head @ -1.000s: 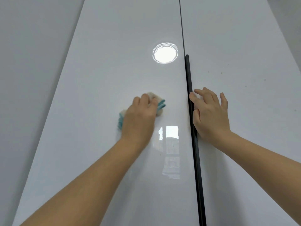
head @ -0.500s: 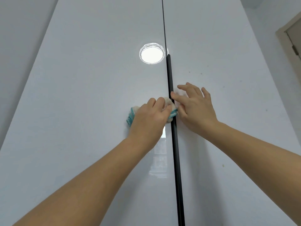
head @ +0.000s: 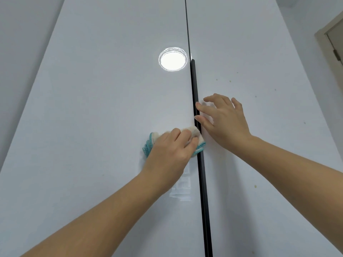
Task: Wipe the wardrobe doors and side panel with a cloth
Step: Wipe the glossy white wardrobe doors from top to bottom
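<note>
Left hand [head: 169,151] is curled over a bunched cloth [head: 194,133], gripping it and pressing it flat to the left door [head: 102,108]. The cloth is white with a teal edge. It sits at the right edge of that door, with its right end touching the black handle strip [head: 202,182] that runs down the gap between the doors. Teal edge shows on both sides of the hand.

Right hand [head: 225,121] is open with fingers spread and slightly bent, resting on the right door [head: 269,62] just beyond the cloth. Its thumb and forefinger tips reach the strip. Cannot tell if the palm touches the panel.

Both doors are glossy pale grey. A round lamp reflection [head: 173,59] is on the left door, farther up and close to the strip's top end. A window reflection [head: 182,188] is below the left wrist.

A few small brownish spots [head: 230,81] are scattered on the right door. A door frame [head: 332,32] is at far right, and a plain wall [head: 20,52] is at left.
</note>
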Tool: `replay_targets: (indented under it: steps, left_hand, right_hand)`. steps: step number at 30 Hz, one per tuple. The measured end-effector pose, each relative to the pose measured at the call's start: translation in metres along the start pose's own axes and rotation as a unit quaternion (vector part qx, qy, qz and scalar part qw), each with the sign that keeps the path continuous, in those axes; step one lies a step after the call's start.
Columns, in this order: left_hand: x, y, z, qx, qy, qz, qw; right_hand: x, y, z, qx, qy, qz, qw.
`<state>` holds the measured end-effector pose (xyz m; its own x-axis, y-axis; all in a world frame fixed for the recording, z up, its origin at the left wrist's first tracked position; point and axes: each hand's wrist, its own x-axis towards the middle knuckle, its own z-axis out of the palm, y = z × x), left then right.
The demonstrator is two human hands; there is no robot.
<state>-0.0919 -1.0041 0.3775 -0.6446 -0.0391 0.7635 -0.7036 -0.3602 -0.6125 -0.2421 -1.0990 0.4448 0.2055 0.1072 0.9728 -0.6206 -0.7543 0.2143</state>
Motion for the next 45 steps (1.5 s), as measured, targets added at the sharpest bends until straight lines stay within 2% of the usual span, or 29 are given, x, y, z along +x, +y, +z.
replay_targets:
  steps: [6, 10, 13, 17, 20, 25, 28, 33, 39, 41, 45]
  left_hand:
    - [-0.024, 0.014, -0.01, -0.019, -0.02, 0.017, 0.999]
    - [-0.042, 0.018, -0.016, -0.015, -0.034, 0.067, 0.997]
    - [-0.046, 0.009, -0.024, 0.001, -0.032, 0.103, 0.994]
    - [-0.052, -0.021, -0.034, 0.029, -0.026, 0.099, 0.994]
    - [-0.072, -0.057, -0.051, 0.053, -0.03, 0.04, 0.997]
    - [-0.131, -0.12, -0.095, 0.116, -0.053, -0.133, 0.983]
    - [-0.164, -0.144, -0.123, 0.16, -0.067, -0.232, 0.957]
    - [-0.169, -0.143, -0.127, 0.211, -0.077, -0.306, 0.925]
    - [-0.138, -0.127, -0.121, 0.185, -0.075, -0.51, 0.837]
    - [-0.133, -0.119, -0.119, 0.177, -0.07, -0.518, 0.834]
    - [-0.122, -0.089, -0.103, 0.154, -0.053, -0.454, 0.876]
  right_hand:
    - [-0.003, -0.014, 0.006, -0.015, 0.059, 0.021, 0.998]
    - [-0.003, -0.029, 0.014, -0.039, 0.091, 0.051, 0.994]
    - [-0.005, -0.042, 0.022, -0.039, 0.07, 0.091, 0.993]
    - [-0.008, -0.047, 0.026, -0.044, 0.056, 0.121, 0.99]
    - [-0.01, -0.045, 0.026, -0.048, 0.047, 0.125, 0.99]
    - [-0.012, -0.045, 0.028, -0.043, 0.056, 0.13, 0.989]
    - [-0.012, -0.044, 0.03, -0.04, 0.065, 0.122, 0.99]
    - [-0.013, -0.042, 0.031, -0.021, 0.085, 0.121, 0.989]
    - [-0.013, -0.043, 0.036, 0.004, 0.101, 0.105, 0.989]
    - [-0.013, -0.044, 0.038, 0.025, 0.114, 0.106, 0.988]
    - [-0.014, -0.042, 0.04, 0.046, 0.13, 0.115, 0.984]
